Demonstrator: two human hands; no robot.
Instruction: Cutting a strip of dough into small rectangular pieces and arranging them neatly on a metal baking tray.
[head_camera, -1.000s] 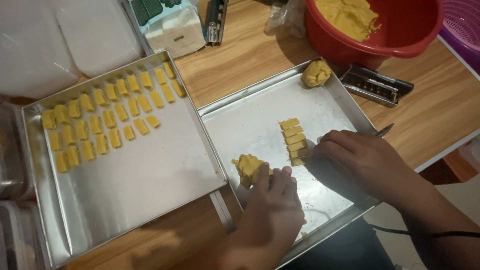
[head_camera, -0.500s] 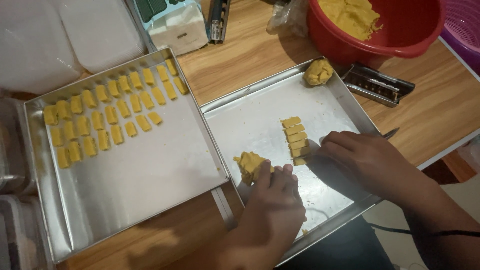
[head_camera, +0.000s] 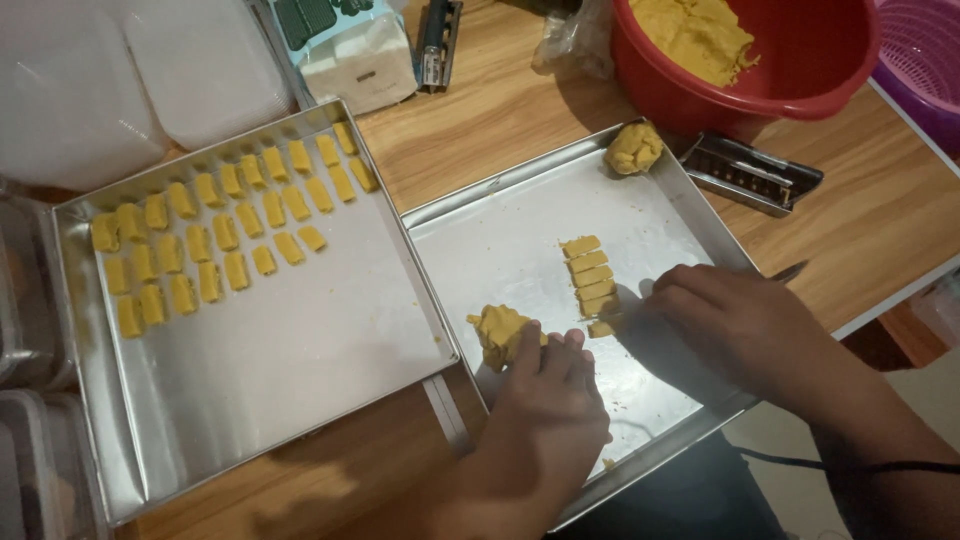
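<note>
Hands (head_camera: 545, 400) stay put beside dough pieces (head_camera: 592, 285).

Warm indoor light, tray glare, soft shadows

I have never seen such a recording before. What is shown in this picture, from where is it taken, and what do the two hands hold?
There is no machine here: a person works with two bare hands, and a camera on the person's head looks down at a wooden table.

The left hand touches a lump of yellow dough. The right hand holds a thin metal blade, mostly hidden, against a short row of cut dough pieces. Both are over the right metal tray, which also carries a dough ball in its far corner.

The left metal tray holds rows of finished pieces. Behind stand a red bowl of dough and a metal press.
</note>
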